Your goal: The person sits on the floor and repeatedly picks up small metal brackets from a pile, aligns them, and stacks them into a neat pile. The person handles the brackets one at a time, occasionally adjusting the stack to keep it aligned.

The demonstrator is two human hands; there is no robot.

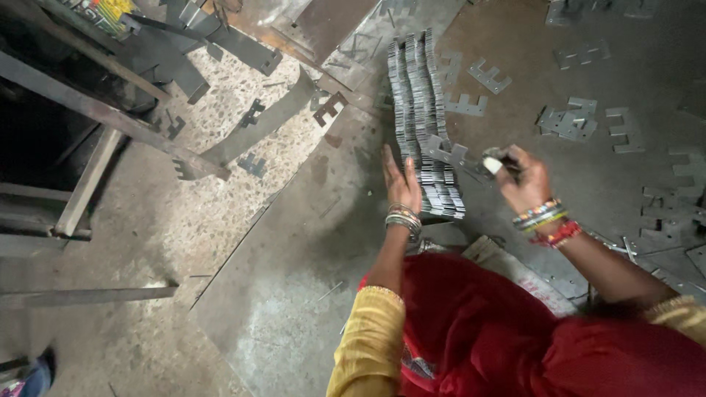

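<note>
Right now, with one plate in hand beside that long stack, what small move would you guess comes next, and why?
Probably setting the metal plate onto the near end of the stacked row of plates. The right hand holds it just beside the row, while the left hand lies flat against the row's side, as if steadying it.

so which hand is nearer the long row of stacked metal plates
Left. The left hand rests flat against the row of stacked metal plates; the right hand is off to its right, apart.
</note>
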